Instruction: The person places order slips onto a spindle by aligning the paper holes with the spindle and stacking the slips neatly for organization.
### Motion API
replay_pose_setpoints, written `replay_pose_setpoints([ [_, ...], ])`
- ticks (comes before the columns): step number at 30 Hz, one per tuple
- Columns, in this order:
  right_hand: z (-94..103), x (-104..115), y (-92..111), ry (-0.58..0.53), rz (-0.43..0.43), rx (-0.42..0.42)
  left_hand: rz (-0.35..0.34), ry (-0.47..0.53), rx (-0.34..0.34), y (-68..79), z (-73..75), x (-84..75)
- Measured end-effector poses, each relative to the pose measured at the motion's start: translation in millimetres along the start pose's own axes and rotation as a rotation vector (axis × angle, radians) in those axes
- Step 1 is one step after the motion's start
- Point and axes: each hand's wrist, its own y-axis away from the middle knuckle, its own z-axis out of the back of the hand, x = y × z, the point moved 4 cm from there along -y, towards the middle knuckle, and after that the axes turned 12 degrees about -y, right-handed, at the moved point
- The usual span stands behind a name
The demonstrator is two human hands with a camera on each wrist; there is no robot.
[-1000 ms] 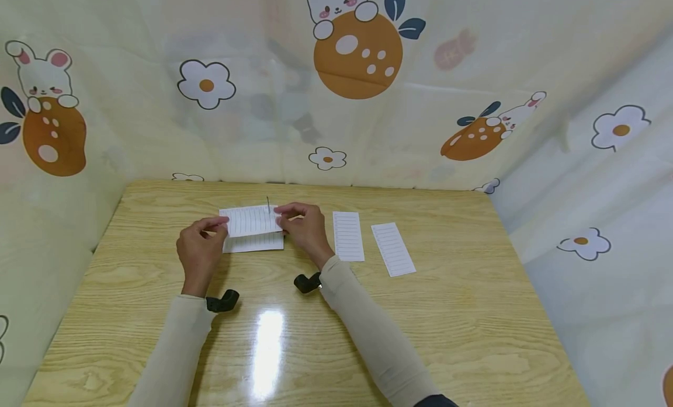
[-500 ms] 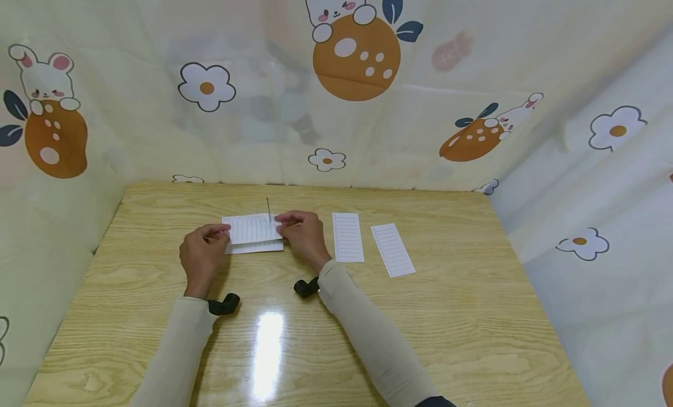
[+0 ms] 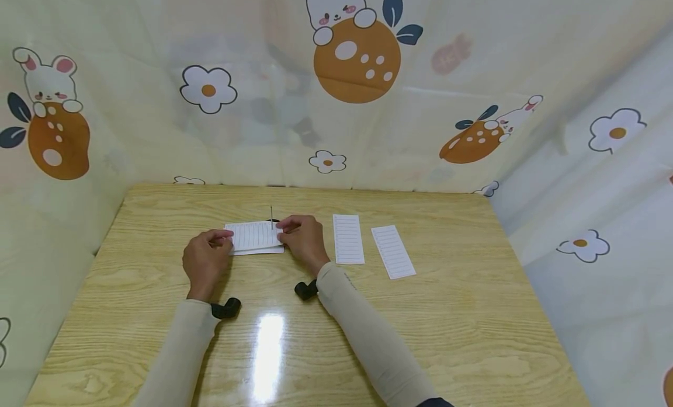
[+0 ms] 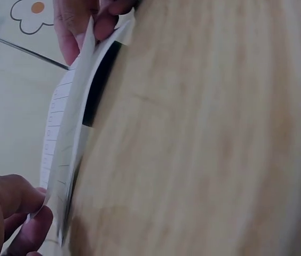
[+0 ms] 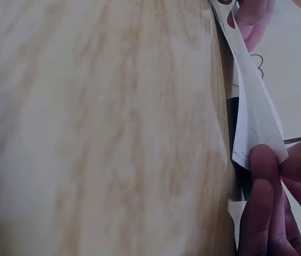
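Note:
A lined white paper slip (image 3: 252, 236) lies sideways between my hands. My left hand (image 3: 206, 262) pinches its left end, and my right hand (image 3: 305, 242) pinches its right end. Close to the right fingers, a thin upright metal spike (image 3: 271, 213) pokes up through the slip. Another white slip (image 3: 260, 251) sits underneath, its front edge showing. In the left wrist view a dark flat base (image 4: 101, 85) is visible below the papers. The right wrist view shows the held slip (image 5: 257, 106) slightly bowed, with a gap above the lower paper.
Two more lined slips lie on the wooden table (image 3: 447, 325) to the right: one nearly straight (image 3: 348, 239), the other tilted (image 3: 393, 251). A patterned curtain (image 3: 252, 132) stands behind the table and along its sides.
Both hands have brought the held slip downward along the spike, toward the lower slip. The visible gap between the two papers has narrowed, and more of the spike stands above the slip.

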Motion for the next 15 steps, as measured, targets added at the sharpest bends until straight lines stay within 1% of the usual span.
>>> replay_pose_setpoints([
  [4,0.2,-0.1,-0.2,0.04,0.0,-0.001,-0.012,-0.025,0.004,1.4,-1.6,-0.6],
  [7,0.6,-0.5,-0.3,0.05,-0.003,0.004,-0.024,-0.037,0.001,1.8,-2.4,-1.3],
  [15,-1.4,-3.0,-2.7,-0.004,0.024,0.023,-0.034,-0.06,-0.014,1.7,-2.6,-1.9],
])
